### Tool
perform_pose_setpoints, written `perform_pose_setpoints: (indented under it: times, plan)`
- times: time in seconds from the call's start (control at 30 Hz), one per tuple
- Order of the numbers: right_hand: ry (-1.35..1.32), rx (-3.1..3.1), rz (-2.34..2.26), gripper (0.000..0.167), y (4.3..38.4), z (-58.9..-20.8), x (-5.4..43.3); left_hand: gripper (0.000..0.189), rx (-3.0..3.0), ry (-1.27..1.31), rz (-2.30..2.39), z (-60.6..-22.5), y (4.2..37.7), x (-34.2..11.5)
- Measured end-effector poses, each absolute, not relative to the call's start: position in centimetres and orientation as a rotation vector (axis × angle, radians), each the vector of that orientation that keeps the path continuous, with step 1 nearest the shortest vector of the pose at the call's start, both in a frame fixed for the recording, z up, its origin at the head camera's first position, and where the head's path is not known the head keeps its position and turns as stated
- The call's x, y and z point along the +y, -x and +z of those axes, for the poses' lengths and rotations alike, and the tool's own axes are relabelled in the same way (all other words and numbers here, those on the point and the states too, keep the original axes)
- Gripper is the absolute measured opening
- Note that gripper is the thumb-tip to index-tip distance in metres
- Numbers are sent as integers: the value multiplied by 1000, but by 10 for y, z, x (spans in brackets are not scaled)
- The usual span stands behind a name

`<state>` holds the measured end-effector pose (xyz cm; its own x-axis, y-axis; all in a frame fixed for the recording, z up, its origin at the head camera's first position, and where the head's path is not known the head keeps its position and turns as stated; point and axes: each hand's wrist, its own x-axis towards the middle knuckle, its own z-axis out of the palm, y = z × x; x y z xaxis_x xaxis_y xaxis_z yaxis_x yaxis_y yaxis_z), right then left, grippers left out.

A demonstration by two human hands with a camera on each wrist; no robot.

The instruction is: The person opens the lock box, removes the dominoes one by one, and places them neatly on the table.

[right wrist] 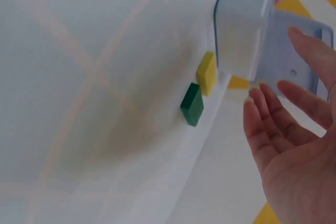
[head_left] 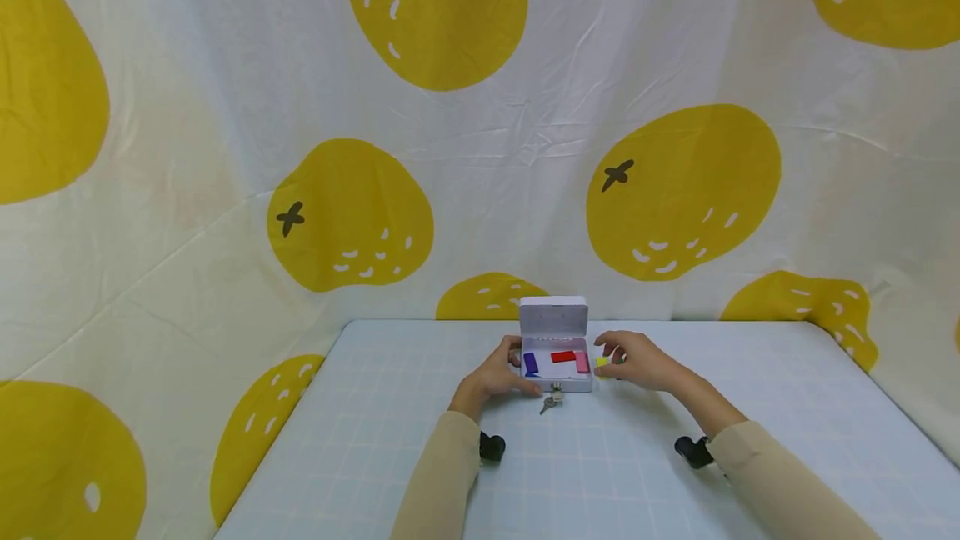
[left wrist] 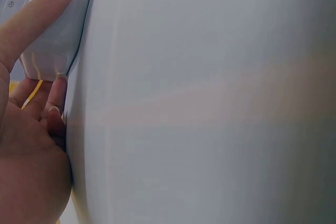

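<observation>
A small white metal cash box [head_left: 576,387] stands on the table, its lid [head_left: 553,322] raised. My left hand [head_left: 495,375] holds the box at its front left corner, thumb along the front wall and fingers at the left side. Inside lie a purple block [head_left: 531,364], a red block [head_left: 562,357] and a pink block [head_left: 582,362]. Just right of the box, my right hand [head_left: 641,361] hovers with loosely bent fingers and nothing in them. Below it, a yellow block [right wrist: 207,74] and a green block [right wrist: 192,105] rest on the table, side by side.
A key [head_left: 549,405] hangs from the lock at the box's front. The table [head_left: 360,440] has a pale checked cover. Behind it hangs a white cloth [head_left: 487,223] printed with large yellow fruits.
</observation>
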<state>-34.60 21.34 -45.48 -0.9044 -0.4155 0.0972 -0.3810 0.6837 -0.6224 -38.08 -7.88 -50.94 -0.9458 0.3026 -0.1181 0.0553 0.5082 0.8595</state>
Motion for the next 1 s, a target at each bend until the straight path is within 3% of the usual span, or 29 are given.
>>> perform_pose_setpoints:
  times: [0.53,1.0]
  plan:
    - [805,2770,-1128,45,354,-452,171,92,2496,-319,1428,-505,378,-81]
    - [776,2771,-1111,42,372,-471,136,90,2510,-343,1422,-507,380,-81]
